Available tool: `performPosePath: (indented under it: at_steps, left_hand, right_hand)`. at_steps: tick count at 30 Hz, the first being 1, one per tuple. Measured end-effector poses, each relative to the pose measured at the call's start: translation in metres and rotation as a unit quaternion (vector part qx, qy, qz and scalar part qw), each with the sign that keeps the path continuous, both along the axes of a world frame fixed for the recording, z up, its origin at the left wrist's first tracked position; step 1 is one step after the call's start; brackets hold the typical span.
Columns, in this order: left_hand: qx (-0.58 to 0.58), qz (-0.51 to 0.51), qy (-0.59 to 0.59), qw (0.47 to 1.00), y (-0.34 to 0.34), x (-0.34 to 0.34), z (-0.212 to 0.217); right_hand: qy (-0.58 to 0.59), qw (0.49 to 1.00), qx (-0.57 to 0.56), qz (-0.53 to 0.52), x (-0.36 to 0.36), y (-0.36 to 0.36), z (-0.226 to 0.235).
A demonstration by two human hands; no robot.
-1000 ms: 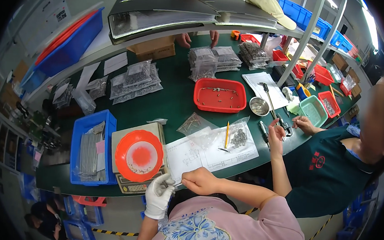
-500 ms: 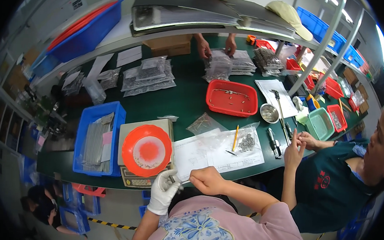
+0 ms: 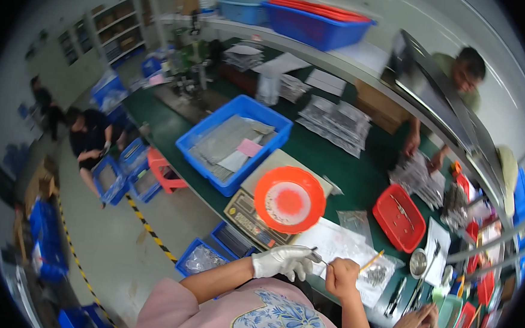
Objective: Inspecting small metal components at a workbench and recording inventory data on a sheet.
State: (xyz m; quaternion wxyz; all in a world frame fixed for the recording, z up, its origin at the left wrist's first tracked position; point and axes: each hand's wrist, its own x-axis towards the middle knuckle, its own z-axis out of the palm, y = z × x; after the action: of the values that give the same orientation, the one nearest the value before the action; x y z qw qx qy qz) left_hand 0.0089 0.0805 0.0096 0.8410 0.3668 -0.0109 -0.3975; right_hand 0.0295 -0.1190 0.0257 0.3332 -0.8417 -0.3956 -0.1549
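Note:
My left hand (image 3: 282, 262), in a white glove, is closed on a small dark metal part (image 3: 315, 256) at its fingertips. My bare right hand (image 3: 343, 277) makes a fist around a thin metal tool, whose tip points left at that part; the rest is hidden in the fist. Just beyond my hands is a counting scale (image 3: 248, 218) with an orange-red bowl (image 3: 315, 210) on it. Beside my right hand, drawing sheets (image 3: 324, 237) lie under a yellow pencil (image 3: 372, 260) and a clear bag of small metal pieces (image 3: 377, 274).
A blue bin (image 3: 282, 129) of flat strips stands beyond the scale. A red tray (image 3: 398, 217) and a steel cup (image 3: 417, 263) sit to the right. A co-worker's hands (image 3: 418, 322) are close on my right; another person (image 3: 417, 140) handles bags across the table.
My view has swung left, so the table appears turned and more floor shows. Both hands remain close together; the gloved hand now lies more sideways, its fingers pointing right.

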Motion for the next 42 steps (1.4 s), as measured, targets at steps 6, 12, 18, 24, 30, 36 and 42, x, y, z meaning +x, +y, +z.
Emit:
performPosePath:
  at_steps: [6, 12, 18, 24, 30, 36, 42]
  left_hand:
    - [0.209, 0.169, -0.361, 0.893, -0.021, -0.006, -0.020]
    - [0.163, 0.086, -0.001, 0.983, -0.011, 0.000, -0.001]
    - [0.137, 0.101, -0.095, 0.981, -0.012, -0.002, 0.010]
    - [0.174, 0.279, -0.502, 0.800, -0.021, 0.001, -0.017]
    - [0.151, 0.028, -0.043, 0.987, -0.011, -0.009, 0.021]
    - [0.397, 0.249, -0.609, 0.640, -0.014, -0.011, 0.016]
    - [0.178, 0.173, -0.096, 0.964, -0.010, -0.013, 0.013]
  right_hand:
    - [0.184, 0.976, 0.111, -0.022, -0.009, 0.000, -0.015]
    - [0.113, 0.989, 0.088, -0.030, -0.001, -0.007, -0.021]
    - [-0.040, 0.997, 0.015, 0.058, 0.005, -0.009, -0.015]
    - [0.255, 0.955, 0.147, -0.023, -0.008, -0.008, -0.023]
    - [0.019, 0.998, 0.052, 0.031, -0.008, -0.015, -0.019]
    - [0.281, 0.952, 0.109, -0.050, -0.014, -0.002, -0.017]
    - [0.087, 0.993, 0.082, 0.021, -0.004, -0.001, -0.001]
